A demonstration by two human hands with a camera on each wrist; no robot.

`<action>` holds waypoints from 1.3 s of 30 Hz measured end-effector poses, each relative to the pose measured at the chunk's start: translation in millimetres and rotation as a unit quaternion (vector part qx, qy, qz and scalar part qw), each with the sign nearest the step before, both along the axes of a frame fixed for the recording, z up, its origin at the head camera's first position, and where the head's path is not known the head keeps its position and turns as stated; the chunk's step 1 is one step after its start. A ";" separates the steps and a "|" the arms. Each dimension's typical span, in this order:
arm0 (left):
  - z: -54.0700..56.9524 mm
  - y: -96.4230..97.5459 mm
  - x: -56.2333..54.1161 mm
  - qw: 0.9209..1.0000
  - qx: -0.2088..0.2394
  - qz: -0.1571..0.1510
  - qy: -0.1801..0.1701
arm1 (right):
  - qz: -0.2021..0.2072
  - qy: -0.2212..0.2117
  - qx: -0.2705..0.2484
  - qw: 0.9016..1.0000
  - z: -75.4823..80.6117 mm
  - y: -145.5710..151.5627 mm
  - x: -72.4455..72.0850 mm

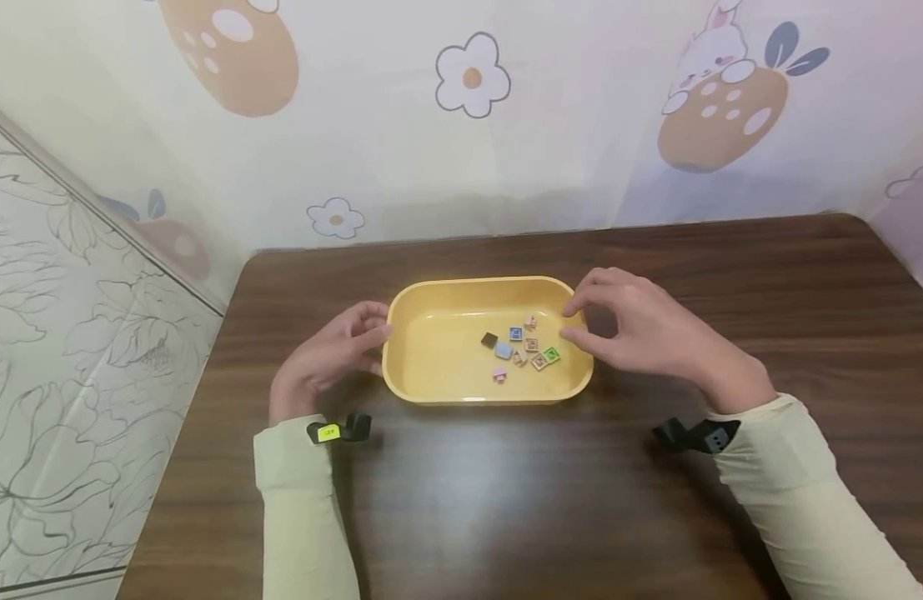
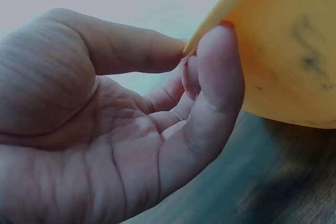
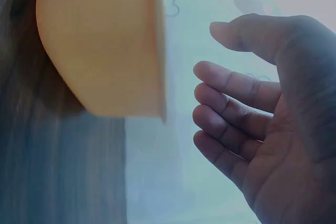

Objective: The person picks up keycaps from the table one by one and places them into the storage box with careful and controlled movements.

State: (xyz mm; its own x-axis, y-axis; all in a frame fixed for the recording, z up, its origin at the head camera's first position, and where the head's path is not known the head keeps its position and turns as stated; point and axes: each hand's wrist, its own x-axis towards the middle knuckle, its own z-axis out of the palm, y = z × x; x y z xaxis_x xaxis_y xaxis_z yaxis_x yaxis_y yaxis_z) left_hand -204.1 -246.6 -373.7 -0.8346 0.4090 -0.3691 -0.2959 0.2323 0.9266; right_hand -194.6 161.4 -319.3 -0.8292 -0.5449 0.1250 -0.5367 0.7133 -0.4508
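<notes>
A shallow yellow tub (image 1: 434, 358) with rounded corners lies on the dark wooden table. My left hand (image 1: 329, 350) pinches its left rim; the left wrist view shows thumb and finger meeting at the rim of the tub (image 2: 286, 56). Over the right end hovers my right hand (image 1: 641, 325), thumb and fingers spread apart with nothing between them. In the right wrist view its fingers stand apart from the tub wall (image 3: 105, 51). Small pieces are scattered inside, among them a black square (image 1: 489, 340), a blue one (image 1: 516, 333), a green one (image 1: 551, 356) and a pink one (image 1: 499, 376).
Wooden tabletop (image 1: 491, 483) stretches in front of the tub and to both sides. Behind its far edge rises a wall covering (image 1: 401, 150) printed with flowers and rabbits. A floral-patterned panel (image 1: 48, 375) stands on the left.
</notes>
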 end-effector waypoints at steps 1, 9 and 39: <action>0.3 -0.7 0.6 1.000 0.000 0.000 0.000 | -0.005 0.001 -0.001 1.000 0.7 2.6 0.6; 1.6 -0.8 0.3 1.000 -0.009 -0.005 0.003 | -0.028 0.031 -0.007 0.999 2.0 23.0 7.2; -0.2 0.4 1.8 1.000 -0.015 -0.003 0.005 | -0.068 0.044 0.011 0.997 -11.6 58.4 23.6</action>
